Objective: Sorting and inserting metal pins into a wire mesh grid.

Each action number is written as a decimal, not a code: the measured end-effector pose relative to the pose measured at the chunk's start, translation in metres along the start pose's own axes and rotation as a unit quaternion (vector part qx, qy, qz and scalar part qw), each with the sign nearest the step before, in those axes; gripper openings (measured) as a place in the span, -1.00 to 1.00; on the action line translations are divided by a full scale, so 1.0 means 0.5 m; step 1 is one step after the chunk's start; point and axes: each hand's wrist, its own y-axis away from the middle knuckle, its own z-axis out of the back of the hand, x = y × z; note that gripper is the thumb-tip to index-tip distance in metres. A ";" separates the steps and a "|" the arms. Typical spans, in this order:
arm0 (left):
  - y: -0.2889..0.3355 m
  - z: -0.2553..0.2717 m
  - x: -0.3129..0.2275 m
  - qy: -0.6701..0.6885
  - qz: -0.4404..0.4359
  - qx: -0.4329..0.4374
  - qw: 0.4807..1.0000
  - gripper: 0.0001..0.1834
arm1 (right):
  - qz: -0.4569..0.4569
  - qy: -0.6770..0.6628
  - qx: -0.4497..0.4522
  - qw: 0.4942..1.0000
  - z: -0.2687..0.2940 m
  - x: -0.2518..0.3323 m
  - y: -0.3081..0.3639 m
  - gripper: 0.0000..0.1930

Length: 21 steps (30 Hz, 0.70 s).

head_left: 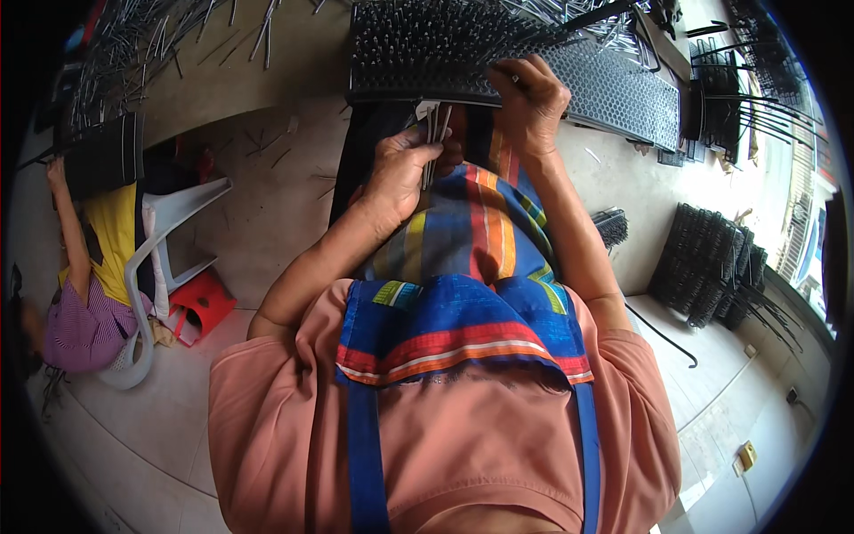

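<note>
A loose bundle of thin, straight, grey metal rods (435,135) is being gripped by the left hand (402,165), with the thumb being laid across the front of it. The long axis of the bundle is being kept nearly in line with the view, its far ends being pointed away from the body, just short of the near edge of a long, black-rimmed tray with a grey honeycomb of round holes (627,93). The right hand (536,89) is being held over that near edge, its fingers being curled closed; whether a rod is being pinched in them cannot be told. From the right hand, the bundle is being held to the left and nearer the body, well within reach but not touching. The right hand is being placed nearer the holes than the left hand.

Directly left of the right hand and beyond it, the tray is being filled by a dense crowd of upright dark rods (414,49), while to its right many bare holes are being shown. Farther left, beyond the left hand, scattered loose rods (267,37) are being borne by a brown tabletop (218,84). Well to the right of both hands, a stack of black, ribbed racks (698,267) is being seen.
</note>
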 end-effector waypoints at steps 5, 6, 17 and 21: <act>0.002 -0.005 -0.004 0.017 -0.001 -0.010 1.000 -0.71 | 0.054 0.035 0.010 0.998 -0.003 -0.008 -0.002 -0.89; 0.002 -0.005 -0.005 0.018 -0.001 -0.011 1.000 -0.71 | 0.027 0.011 0.006 1.000 -0.004 -0.017 -0.001 -0.89; 0.006 -0.014 -0.018 0.018 0.010 -0.001 1.000 -0.79 | 0.050 0.057 -0.016 0.997 -0.012 -0.022 0.006 -0.83; 0.001 -0.008 -0.013 0.043 0.020 0.008 0.999 -0.79 | 0.105 0.173 0.022 0.979 -0.003 -0.003 -0.005 -0.78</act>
